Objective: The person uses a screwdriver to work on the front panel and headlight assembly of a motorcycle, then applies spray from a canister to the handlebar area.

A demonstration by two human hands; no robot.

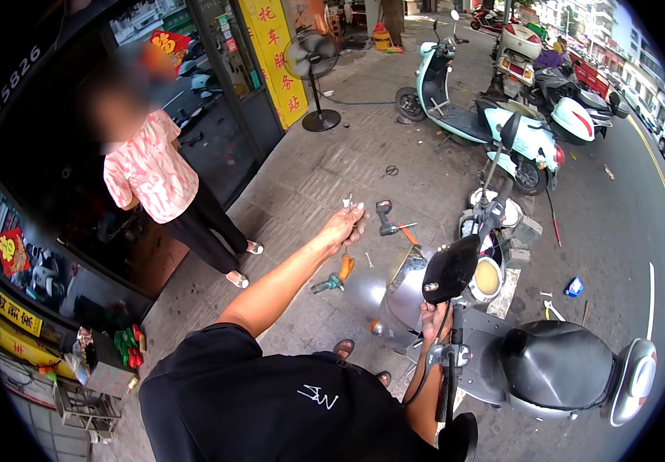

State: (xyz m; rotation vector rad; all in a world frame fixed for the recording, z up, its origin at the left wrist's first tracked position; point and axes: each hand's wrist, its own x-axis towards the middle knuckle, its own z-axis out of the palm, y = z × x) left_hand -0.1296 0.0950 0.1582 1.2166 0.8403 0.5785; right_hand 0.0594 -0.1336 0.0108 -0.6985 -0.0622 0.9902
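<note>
My left arm reaches out over the pavement, and my left hand (344, 226) has its fingers curled together. A small pale object (347, 202) shows at its fingertips, too small to name. My right hand (434, 320) is up by the handlebar of a scooter (556, 362), just below its black mirror (450, 269). Its fingers are bent against the front of the scooter near the cables, and what they grip is partly hidden. A silver front panel (408, 296) of the scooter is just left of that hand.
On the ground lie a cordless drill (385, 219), an orange-handled screwdriver (408, 235), a green and orange power tool (335, 277) and a wrench (554, 310). Buckets (486, 279) stand beyond the scooter. A person (155, 169) stands at left; a fan (313, 69) and a mint scooter (455, 115) are farther back.
</note>
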